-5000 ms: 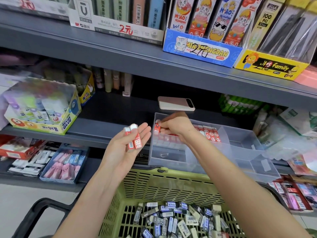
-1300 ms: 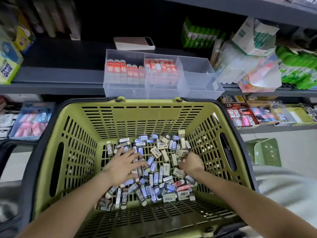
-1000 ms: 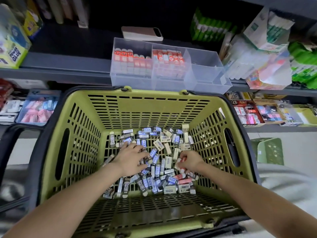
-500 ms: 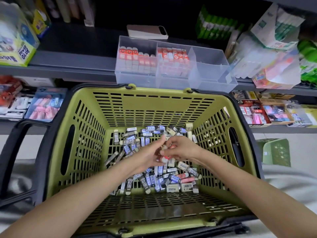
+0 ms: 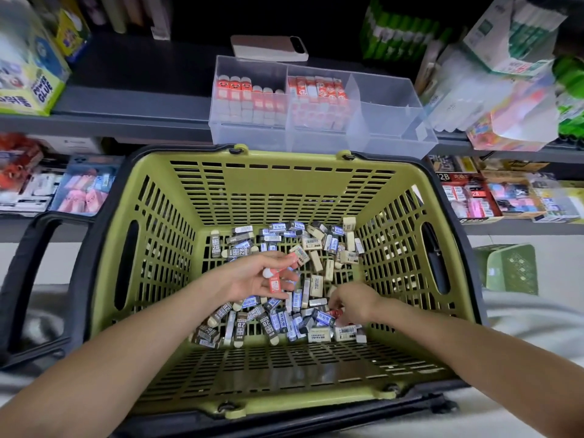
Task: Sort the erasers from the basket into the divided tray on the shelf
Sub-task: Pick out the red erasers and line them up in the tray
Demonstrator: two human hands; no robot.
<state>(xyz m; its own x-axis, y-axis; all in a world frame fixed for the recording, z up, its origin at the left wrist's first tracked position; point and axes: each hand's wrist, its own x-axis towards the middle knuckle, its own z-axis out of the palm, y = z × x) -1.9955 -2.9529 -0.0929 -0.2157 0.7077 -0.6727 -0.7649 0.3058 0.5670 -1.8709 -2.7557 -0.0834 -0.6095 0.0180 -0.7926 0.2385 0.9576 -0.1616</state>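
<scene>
Your left hand [image 5: 249, 279] lies palm up over the middle of the green basket [image 5: 284, 191], fingers loosely curled round two red-sleeved erasers [image 5: 274, 284]. Their long axes run roughly near to far. Your right hand [image 5: 354, 303] is lower and nearer to you, its fingertips dipped into the pile and pinching a red eraser [image 5: 335, 313] at the near right. I cannot tell whether that one is lifted off the pile.

The divided tray [image 5: 388, 128] stands on the shelf [image 5: 126, 121], straight beyond the basket's far rim and above it. Its long axis runs left to right. Both hands must travel away from you and upward, and your left hand is the nearer. The tray's left compartment holds orange-red sleeves with small faces. The middle one holds red-and-white sleeves. I see no erasers in the right one. My guess is that your reds belong in one of the two filled compartments, so match the sleeve print first.

Most of the loose erasers [image 5: 316, 286] left in the basket are dark, blue or cream. Several dark sleeves [image 5: 240, 328] read "2B". A box [image 5: 38, 90] at the far left reads "POWER GLUE", and a red carton [image 5: 464, 191] on the lower right shelf also shows "2B". A phone [image 5: 268, 49] lies behind the tray.
</scene>
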